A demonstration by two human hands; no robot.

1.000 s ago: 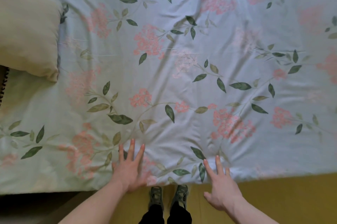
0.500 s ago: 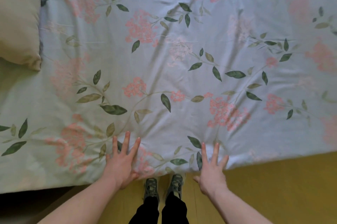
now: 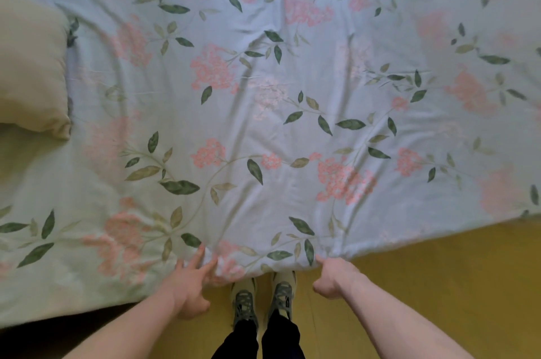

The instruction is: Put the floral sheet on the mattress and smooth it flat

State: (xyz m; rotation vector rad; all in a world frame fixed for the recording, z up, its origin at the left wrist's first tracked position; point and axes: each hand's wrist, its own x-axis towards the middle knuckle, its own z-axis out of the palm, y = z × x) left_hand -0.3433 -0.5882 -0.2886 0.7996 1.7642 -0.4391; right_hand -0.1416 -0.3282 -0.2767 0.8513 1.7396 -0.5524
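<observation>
The floral sheet (image 3: 263, 113), pale blue with pink blossoms and green leaves, lies spread over the mattress and fills most of the view. Shallow creases run across its middle. Its near edge hangs over the bed's side toward me. My left hand (image 3: 190, 285) rests on that edge at the lower centre, fingers stretched onto the cloth. My right hand (image 3: 333, 278) has its fingers curled around the hem a little to the right, with fingertips hidden under the fabric. The mattress itself is covered and out of sight.
A beige pillow (image 3: 29, 72) lies on the sheet at the left edge. Yellow floor (image 3: 439, 285) runs along the bed's near side. My two shoes (image 3: 263, 297) stand between my hands, close to the bed.
Both hands slid back from flat on the sheet to its near edge. The right hand's fingers went from spread to curled around the hem.
</observation>
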